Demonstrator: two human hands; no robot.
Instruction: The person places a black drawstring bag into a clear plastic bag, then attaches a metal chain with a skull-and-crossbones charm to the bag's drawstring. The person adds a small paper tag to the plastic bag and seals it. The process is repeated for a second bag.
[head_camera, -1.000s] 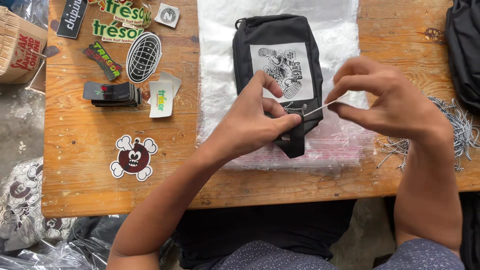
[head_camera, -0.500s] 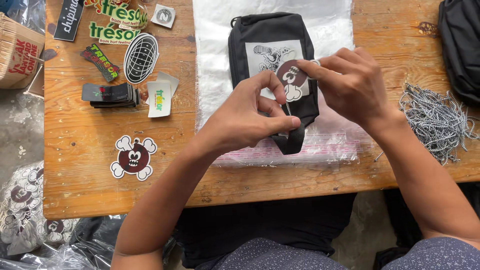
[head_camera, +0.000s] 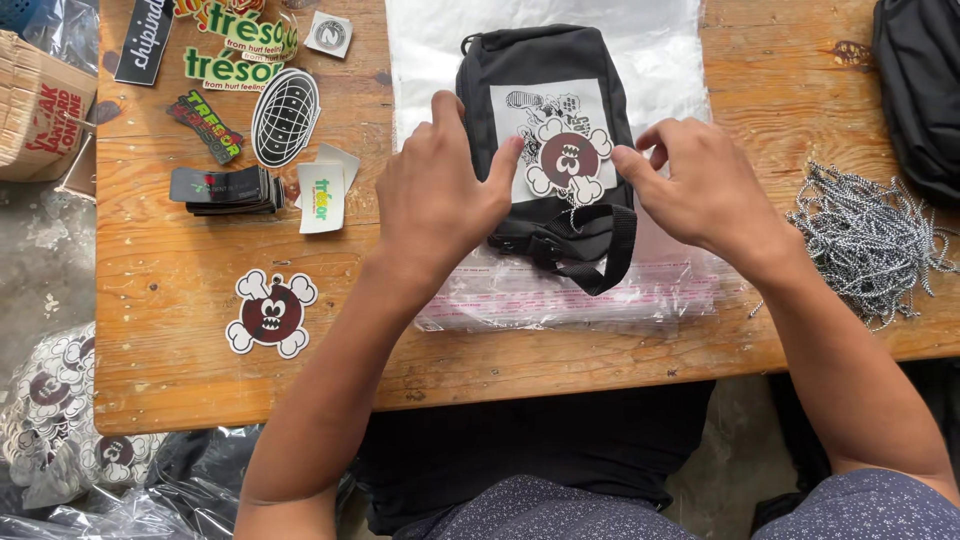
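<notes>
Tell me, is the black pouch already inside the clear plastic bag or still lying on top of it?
On top. The black pouch lies uncovered on the flat clear plastic bag, and both hands' fingers touch the round tag on its front.

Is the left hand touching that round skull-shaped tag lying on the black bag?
Touching. The head view shows the left hand with a fingertip against the left edge of the skull tag, which lies on the black bag.

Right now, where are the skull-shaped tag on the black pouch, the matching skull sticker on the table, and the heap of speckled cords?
skull-shaped tag (head_camera: 568, 160), head view, on its dark red round face.
skull sticker (head_camera: 271, 313), head view, on its dark red middle.
speckled cords (head_camera: 868, 240), head view, on the middle of the heap.
</notes>
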